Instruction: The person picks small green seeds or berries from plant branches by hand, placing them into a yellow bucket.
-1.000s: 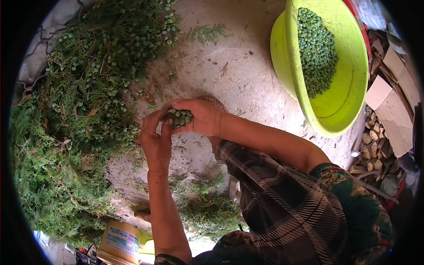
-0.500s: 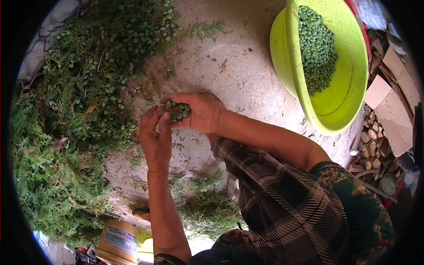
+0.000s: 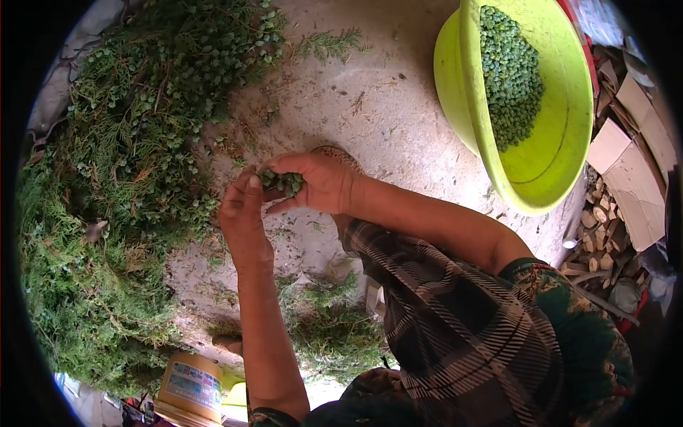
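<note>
Your right hand (image 3: pixel 324 183): cupped, fingers curled round handful of small blue-green round cones (image 3: pixel 283 182). Your left hand (image 3: pixel 243 210): set against it, fingertips pinching at same handful. Both hands held over pale dusty concrete floor (image 3: pixel 384 121). Heap of green conifer sprigs (image 3: pixel 121 178) just beside left hand. Lime-green plastic basin (image 3: pixel 555 164), tilted, part-filled with like cones, well apart to right.

Bowl (image 3: pixel 562 164) was lime-yellow | cones (image 3: pixel 283 181) blue-green | sleeve (image 3: pixel 455 320) — brown-and-cream plaid | foliage (image 3: pixel 121 185) deep green | floor (image 3: pixel 370 121) pale grey | tub (image 3: pixel 191 388) orange-yellow
</note>
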A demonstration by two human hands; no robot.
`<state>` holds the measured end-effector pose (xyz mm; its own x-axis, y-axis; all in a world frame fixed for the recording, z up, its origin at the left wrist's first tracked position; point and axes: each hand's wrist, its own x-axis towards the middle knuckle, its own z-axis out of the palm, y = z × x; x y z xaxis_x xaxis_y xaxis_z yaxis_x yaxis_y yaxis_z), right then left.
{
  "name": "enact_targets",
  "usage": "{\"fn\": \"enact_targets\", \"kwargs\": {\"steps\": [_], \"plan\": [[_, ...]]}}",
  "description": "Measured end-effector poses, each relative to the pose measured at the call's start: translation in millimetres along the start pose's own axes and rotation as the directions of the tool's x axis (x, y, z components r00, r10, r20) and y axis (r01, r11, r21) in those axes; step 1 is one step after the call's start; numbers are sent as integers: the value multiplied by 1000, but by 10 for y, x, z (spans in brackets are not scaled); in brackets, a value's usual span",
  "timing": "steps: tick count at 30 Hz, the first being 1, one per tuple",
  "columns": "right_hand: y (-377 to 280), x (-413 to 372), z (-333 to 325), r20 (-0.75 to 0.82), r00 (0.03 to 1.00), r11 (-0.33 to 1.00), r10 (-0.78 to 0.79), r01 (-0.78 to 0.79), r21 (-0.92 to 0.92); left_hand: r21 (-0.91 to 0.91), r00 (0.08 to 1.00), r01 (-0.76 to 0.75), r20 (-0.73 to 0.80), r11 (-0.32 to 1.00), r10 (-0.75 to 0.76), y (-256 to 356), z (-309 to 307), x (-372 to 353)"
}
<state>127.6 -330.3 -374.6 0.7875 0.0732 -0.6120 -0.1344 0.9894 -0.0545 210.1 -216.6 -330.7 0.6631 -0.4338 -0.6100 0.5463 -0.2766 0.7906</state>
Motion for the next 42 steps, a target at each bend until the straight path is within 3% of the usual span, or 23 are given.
{"fn": "enact_targets", "kwargs": {"steps": [6, 10, 12, 13, 15, 16, 17, 18, 19, 20, 22, 23, 25, 31, 35, 37, 38, 40, 42], "plan": [[41, -25, 37, 25, 1000, 999, 3, -2, -43, -33, 999, 12, -36, 999, -13, -19, 27, 1], [48, -8, 5, 57, 998, 986, 11, -1, -169, -11, 999, -35, -19, 999, 35, -151, -67, 83], [46, -13, 1, 55, 998, 973, 39, -26, -228, -38, 963, -100, -255, 994, 87, -180, -87, 137], [58, -17, -8, 86, 994, 963, 70, -44, -265, -38, 963, -100, -255, 994, 87, -194, -167, 177], [54, -39, -15, 117, 988, 951, 102, -62, -302, 348, 970, -53, -204, 936, 130, -190, -398, 269], [23, -64, -18, 73, 995, 957, 62, -39, -286, 347, 969, -55, -206, 936, 134, -148, -439, 270], [-5, -88, -28, 26, 999, 963, 22, -14, -270, 500, 998, -45, 51, 865, 22, -87, -466, 260], [-28, -104, -53, 27, 999, 963, 23, -15, -270, 636, 950, -77, 280, 768, -136, -50, -504, 261], [-51, -106, -84, 8, 1000, 975, -17, 18, -223, 692, 971, -163, 240, 703, -11, -108, -564, 372], [-67, -99, -111, -14, 998, 983, -59, 56, -176, 693, 971, -165, 241, 701, -9, -49, -538, 472], [-54, -65, -185, -27, 999, 988, -44, 39, -151, 774, 955, -209, 30, 598, 295, 76, -453, 702], [-54, -47, -207, -43, 999, 992, -24, 19, -128, 772, 954, -211, 28, 599, 298, 89, -425, 844], [-24, -43, -218, -38, 999, 991, -19, 13, -135, 944, 906, -160, 25, 287, 423, 81, -392, 1100], [-16, -17, -221, -66, 998, 988, -4, -6, -153, 955, 836, -272, 176, 114, 520, -24, -351, 1231], [-48, -43, -146, -99, 995, 979, -24, 3, -202, 944, 855, -280, 163, 174, 492, -37, -381, 1161], [-22, -13, -171, -84, 995, 978, -47, 29, -207, 791, 772, -400, 19, 463, 635, -136, -406, 1053], [-7, -11, -189, -72, 995, 976, -70, 53, -212, 790, 774, -402, 23, 462, 633, -141, -410, 990], [11, -14, -190, -85, 993, 976, -78, 59, -209, 467, 891, -265, -215, 843, 399, -99, -421, 813], [-11, -9, -150, -89, 992, 974, -86, 65, -215, 483, 928, -215, -169, 849, 332, -9, -329, 503]]}}
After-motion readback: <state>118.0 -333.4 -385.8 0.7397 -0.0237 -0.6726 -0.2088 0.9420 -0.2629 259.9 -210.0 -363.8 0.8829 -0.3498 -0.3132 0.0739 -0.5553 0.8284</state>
